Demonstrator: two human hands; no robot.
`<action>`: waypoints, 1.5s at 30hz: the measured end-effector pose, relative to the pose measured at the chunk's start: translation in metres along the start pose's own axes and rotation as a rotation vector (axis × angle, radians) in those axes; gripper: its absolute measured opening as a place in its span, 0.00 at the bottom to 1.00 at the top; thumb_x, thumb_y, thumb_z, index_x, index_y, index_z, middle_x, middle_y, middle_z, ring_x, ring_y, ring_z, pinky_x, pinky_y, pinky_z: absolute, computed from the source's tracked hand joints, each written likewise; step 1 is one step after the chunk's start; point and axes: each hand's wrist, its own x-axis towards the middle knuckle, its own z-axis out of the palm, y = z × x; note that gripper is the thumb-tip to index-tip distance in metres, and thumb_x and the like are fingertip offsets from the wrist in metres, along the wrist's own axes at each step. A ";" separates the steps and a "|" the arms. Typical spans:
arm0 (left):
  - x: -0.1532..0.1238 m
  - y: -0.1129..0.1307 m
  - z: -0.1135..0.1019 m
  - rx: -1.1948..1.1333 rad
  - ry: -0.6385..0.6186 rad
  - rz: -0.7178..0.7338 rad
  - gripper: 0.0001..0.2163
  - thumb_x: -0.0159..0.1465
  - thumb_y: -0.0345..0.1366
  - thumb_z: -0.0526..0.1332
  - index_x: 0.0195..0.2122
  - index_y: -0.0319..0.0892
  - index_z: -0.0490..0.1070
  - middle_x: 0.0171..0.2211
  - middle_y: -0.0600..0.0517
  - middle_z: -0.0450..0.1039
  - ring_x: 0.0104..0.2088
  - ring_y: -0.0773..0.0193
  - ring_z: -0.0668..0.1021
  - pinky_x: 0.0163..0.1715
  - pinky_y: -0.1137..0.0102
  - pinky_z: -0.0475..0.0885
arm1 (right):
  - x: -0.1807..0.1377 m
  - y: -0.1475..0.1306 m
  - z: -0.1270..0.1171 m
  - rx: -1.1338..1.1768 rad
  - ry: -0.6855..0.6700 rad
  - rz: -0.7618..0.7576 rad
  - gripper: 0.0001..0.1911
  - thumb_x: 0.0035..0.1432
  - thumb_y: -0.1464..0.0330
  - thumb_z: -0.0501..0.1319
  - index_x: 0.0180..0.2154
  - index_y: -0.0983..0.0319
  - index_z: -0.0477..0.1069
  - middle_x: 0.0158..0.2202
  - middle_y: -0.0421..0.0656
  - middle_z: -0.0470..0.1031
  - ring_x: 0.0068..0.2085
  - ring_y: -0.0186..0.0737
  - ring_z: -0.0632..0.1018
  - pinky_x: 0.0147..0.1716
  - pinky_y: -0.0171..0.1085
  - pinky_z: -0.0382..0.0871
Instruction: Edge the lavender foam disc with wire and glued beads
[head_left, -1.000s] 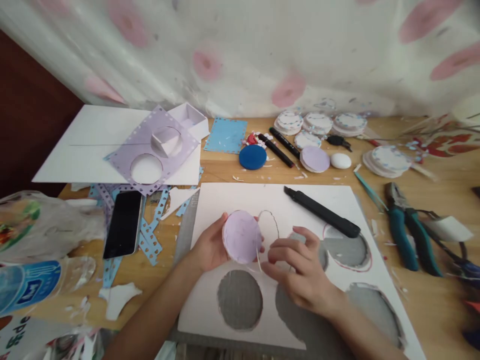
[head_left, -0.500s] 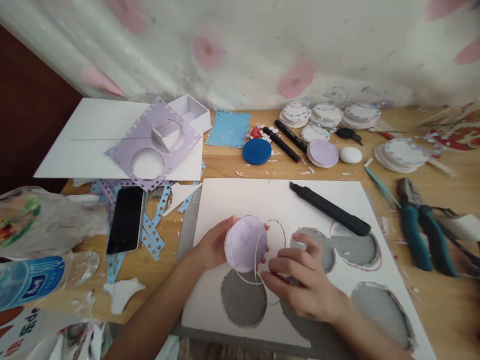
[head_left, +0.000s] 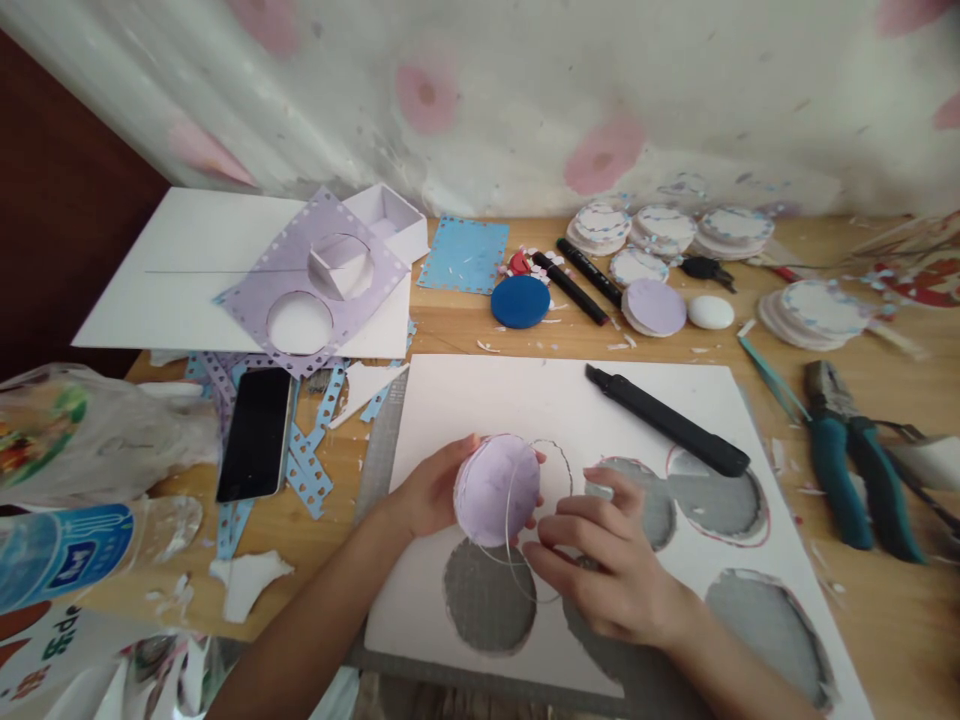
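Note:
My left hand [head_left: 429,492] grips a round lilac disc [head_left: 495,488] by its edge and holds it tilted above a white foam board [head_left: 525,400]. My right hand [head_left: 611,565] sits just right of the disc, fingers pinched on a thin white strip [head_left: 508,540] that curls off the disc's rim. The board has several round holes cut in it, such as the hole [head_left: 487,610] below the disc. A black utility knife [head_left: 667,420] lies on the board beyond my right hand.
Blue-handled pliers [head_left: 847,470] lie at the right. Finished discs [head_left: 652,305], markers [head_left: 570,287], a dark blue disc [head_left: 520,300] and a white pebble [head_left: 709,312] sit behind the board. At left are a phone [head_left: 256,432], paper scraps, a punched lilac sheet [head_left: 315,285] and a plastic bottle [head_left: 67,560].
The thin strip has peeled further off the disc's rim and hangs in a longer loop. The view has shifted slightly; both hands stay near the same spot.

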 end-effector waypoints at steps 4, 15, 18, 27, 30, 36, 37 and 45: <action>0.000 0.000 0.002 0.008 0.012 0.014 0.34 0.54 0.54 0.64 0.56 0.36 0.66 0.47 0.37 0.74 0.50 0.42 0.75 0.46 0.57 0.68 | 0.000 0.000 -0.001 0.005 -0.019 -0.001 0.15 0.61 0.78 0.49 0.36 0.58 0.73 0.32 0.38 0.75 0.38 0.34 0.71 0.57 0.50 0.49; 0.000 -0.001 0.000 0.002 -0.008 0.016 0.33 0.56 0.54 0.61 0.57 0.36 0.65 0.47 0.37 0.75 0.50 0.42 0.75 0.47 0.56 0.67 | 0.002 0.000 -0.003 0.042 -0.008 0.010 0.17 0.56 0.80 0.50 0.39 0.60 0.72 0.31 0.39 0.73 0.38 0.35 0.71 0.56 0.49 0.52; -0.001 -0.002 -0.001 -0.013 -0.024 0.003 0.33 0.58 0.54 0.59 0.58 0.36 0.63 0.47 0.38 0.74 0.51 0.44 0.75 0.47 0.57 0.67 | 0.003 0.000 -0.004 0.061 0.003 0.008 0.16 0.56 0.80 0.50 0.40 0.59 0.72 0.31 0.39 0.73 0.37 0.36 0.71 0.55 0.49 0.53; -0.001 -0.001 -0.001 -0.019 -0.012 -0.002 0.33 0.56 0.54 0.61 0.57 0.35 0.65 0.46 0.36 0.75 0.50 0.42 0.75 0.47 0.56 0.67 | 0.002 0.000 -0.003 0.063 -0.002 0.008 0.16 0.57 0.79 0.52 0.40 0.59 0.73 0.32 0.38 0.74 0.38 0.35 0.70 0.55 0.50 0.53; -0.001 -0.003 -0.005 -0.045 -0.017 -0.010 0.32 0.58 0.54 0.59 0.56 0.34 0.66 0.46 0.36 0.75 0.50 0.42 0.75 0.47 0.56 0.67 | 0.002 0.000 -0.003 0.066 -0.007 0.008 0.17 0.58 0.79 0.52 0.42 0.59 0.73 0.32 0.39 0.74 0.38 0.36 0.70 0.55 0.50 0.52; 0.002 -0.008 -0.009 -0.071 0.010 0.026 0.31 0.61 0.55 0.57 0.56 0.35 0.65 0.49 0.37 0.74 0.51 0.44 0.75 0.49 0.58 0.66 | 0.002 0.000 -0.002 0.086 0.003 0.054 0.17 0.57 0.80 0.52 0.42 0.59 0.72 0.32 0.38 0.74 0.36 0.35 0.71 0.53 0.49 0.54; 0.002 -0.009 -0.008 -0.081 0.022 0.044 0.30 0.62 0.55 0.56 0.57 0.36 0.65 0.49 0.37 0.74 0.51 0.45 0.75 0.49 0.58 0.66 | 0.003 0.000 -0.003 0.097 0.012 0.072 0.16 0.57 0.81 0.52 0.41 0.59 0.72 0.32 0.39 0.75 0.36 0.35 0.71 0.53 0.49 0.55; 0.000 -0.007 -0.004 -0.149 0.010 0.098 0.28 0.60 0.52 0.60 0.55 0.38 0.68 0.48 0.40 0.76 0.50 0.46 0.75 0.50 0.59 0.67 | 0.008 -0.002 -0.005 0.176 0.090 0.174 0.13 0.56 0.81 0.54 0.38 0.60 0.69 0.31 0.39 0.75 0.34 0.35 0.73 0.50 0.48 0.58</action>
